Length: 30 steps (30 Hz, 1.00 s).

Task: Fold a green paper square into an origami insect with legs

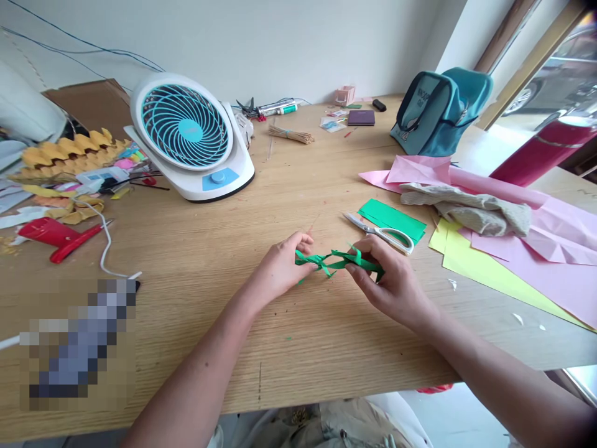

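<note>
A cut strip of green paper [339,256], twisted and with pointed bits sticking out, stretches between my two hands above the table. My left hand [282,264] pinches its left end between thumb and fingers. The right end is gripped by my right hand [383,279], with the thumb below and the fingers curled over it. Just beyond my right hand lie scissors with white handles [389,238], their blades pointing away to the left. They rest partly on flat sheets of green paper [392,219].
A white and blue fan [186,134] stands at the back left, near a red glue gun [60,236]. Pink paper [550,267], yellow paper [485,261] and a grey glove [471,208] lie right, below a teal bag [438,115] and red flask [541,149].
</note>
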### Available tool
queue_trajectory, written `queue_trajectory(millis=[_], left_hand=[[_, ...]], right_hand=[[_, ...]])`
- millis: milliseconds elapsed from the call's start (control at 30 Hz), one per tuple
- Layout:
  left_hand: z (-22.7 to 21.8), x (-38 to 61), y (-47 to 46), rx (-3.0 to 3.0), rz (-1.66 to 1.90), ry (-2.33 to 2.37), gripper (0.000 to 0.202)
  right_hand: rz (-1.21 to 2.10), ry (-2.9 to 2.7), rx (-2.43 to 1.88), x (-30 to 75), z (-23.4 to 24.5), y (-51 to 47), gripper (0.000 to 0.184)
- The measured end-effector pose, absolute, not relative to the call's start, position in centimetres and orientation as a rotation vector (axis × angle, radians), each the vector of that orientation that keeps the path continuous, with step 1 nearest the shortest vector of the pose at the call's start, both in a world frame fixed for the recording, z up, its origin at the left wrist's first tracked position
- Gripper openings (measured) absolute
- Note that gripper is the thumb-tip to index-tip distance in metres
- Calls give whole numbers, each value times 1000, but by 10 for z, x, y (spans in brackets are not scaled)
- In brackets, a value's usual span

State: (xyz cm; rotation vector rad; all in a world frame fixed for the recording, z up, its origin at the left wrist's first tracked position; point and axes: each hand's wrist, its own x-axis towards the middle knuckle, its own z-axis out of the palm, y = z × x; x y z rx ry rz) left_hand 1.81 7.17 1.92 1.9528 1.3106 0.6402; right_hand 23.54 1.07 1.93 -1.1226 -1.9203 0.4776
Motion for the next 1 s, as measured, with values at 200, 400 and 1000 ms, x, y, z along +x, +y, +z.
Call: queue_trajectory(millis=[200,400,1000], left_hand=[[56,31,47,2044,971,1184,20],[45,53,29,1685,907,1112,33],[29,50,40,1512,1079,1102,11]], right_hand=[[-135,-1955,-1127,239,13,12,34],[-344,-1938,-1143,232,10,13,30],[367,-1620,-1036,218,11,9,19]])
